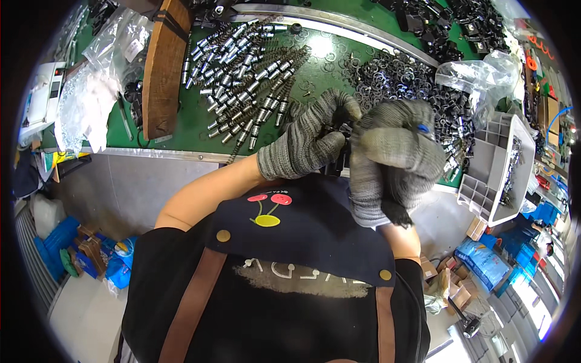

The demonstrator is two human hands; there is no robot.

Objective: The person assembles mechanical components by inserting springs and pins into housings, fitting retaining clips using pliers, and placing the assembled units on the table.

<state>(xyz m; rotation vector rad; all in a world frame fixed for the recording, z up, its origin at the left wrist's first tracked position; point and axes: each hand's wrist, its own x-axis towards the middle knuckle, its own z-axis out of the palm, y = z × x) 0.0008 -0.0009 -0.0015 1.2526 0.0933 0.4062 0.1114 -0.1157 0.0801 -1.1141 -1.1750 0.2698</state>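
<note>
Both of my hands wear grey knitted gloves and meet above the near edge of the green workbench (193,130). My left hand (305,138) is closed, thumb and fingers pinching a small black part (342,128) that is mostly covered. Right beside it, my right hand (396,151) is curled shut. A bit of blue (423,128) shows at its fingers; whatever else it grips is hidden. Beyond my left hand lie many metal pins with springs (242,78). Past my right hand spreads a heap of small dark rings and clips (393,75).
A wooden block (163,78) stands left of the pins, with clear plastic bags (97,91) farther left. At the right edge sits a grey compartment bin (493,163), near another plastic bag (481,78). More black parts (423,27) lie behind the metal rail (357,37).
</note>
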